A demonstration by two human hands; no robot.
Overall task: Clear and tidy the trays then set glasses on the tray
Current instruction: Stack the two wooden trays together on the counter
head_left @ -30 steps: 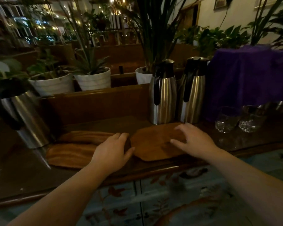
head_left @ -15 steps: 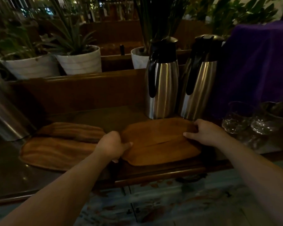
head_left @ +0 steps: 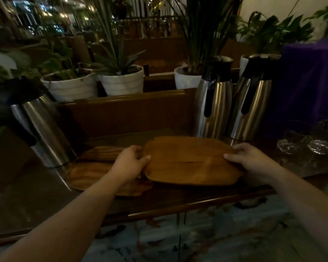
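Observation:
A brown wooden tray (head_left: 187, 159) sits in the middle of the dark counter, slightly raised at its front. My left hand (head_left: 130, 161) grips its left edge and my right hand (head_left: 248, 159) grips its right edge. Two more wooden trays lie to the left: one flat at the front (head_left: 89, 174), one behind it (head_left: 100, 153). Two clear glasses (head_left: 293, 138) (head_left: 324, 140) stand on the counter at the far right, apart from the held tray.
Two steel thermos jugs (head_left: 213, 104) (head_left: 251, 104) stand just behind the held tray. A third jug (head_left: 40, 129) stands at the left. White plant pots (head_left: 121, 82) line the ledge behind. A purple cloth (head_left: 309, 80) covers something at the right. The counter's front edge (head_left: 178, 207) runs below.
Both hands went from resting on the tray to gripping its two ends. The tray has shifted a little and its front looks lifted off the counter.

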